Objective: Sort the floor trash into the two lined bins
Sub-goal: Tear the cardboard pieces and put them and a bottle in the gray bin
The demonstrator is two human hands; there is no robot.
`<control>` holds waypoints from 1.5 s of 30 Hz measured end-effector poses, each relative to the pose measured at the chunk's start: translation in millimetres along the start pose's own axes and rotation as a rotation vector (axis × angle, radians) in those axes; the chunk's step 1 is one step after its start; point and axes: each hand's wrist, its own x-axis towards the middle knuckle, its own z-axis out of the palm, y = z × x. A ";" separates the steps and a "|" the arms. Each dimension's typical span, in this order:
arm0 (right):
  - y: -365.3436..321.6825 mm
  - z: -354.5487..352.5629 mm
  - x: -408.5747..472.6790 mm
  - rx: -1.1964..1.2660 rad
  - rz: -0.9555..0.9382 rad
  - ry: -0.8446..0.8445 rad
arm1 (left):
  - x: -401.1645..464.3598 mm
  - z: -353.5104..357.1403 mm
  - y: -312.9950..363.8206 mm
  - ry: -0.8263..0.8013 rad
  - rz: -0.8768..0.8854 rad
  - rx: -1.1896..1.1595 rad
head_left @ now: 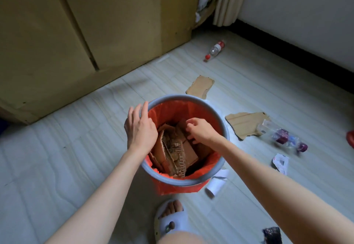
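Pale floor [80,148] is strewn with trash. Cardboard [172,148] is pinched by the right hand [201,130] inside the bin [224,123], steadied by the open left hand [140,128]. Cardboard scraps [245,125], bottles [281,135] and papers [280,162] remain unsorted.

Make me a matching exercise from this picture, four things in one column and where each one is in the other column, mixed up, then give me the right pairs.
Things:
1. red-capped bottle
2. crushed purple-label bottle
3. left hand
4. corrugated cardboard pieces

Places:
A. inside the red-lined bin
B. on the floor right of the bin, beside a torn cardboard sheet
C. at the bin's left rim
D. on the far floor near the wooden cabinet

Pairs: 1-D, 2-B, 3-C, 4-A
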 end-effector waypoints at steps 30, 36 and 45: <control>304.5 -117.8 145.4 -0.283 0.251 0.096 | 158.6 354.0 207.1 -0.696 -0.223 0.372; 306.0 -120.1 176.9 -0.587 0.210 0.109 | 210.6 389.8 148.7 -0.506 -0.392 0.378; 317.9 -113.8 191.5 -0.708 0.215 0.127 | 202.8 401.5 145.0 -0.448 -0.014 0.780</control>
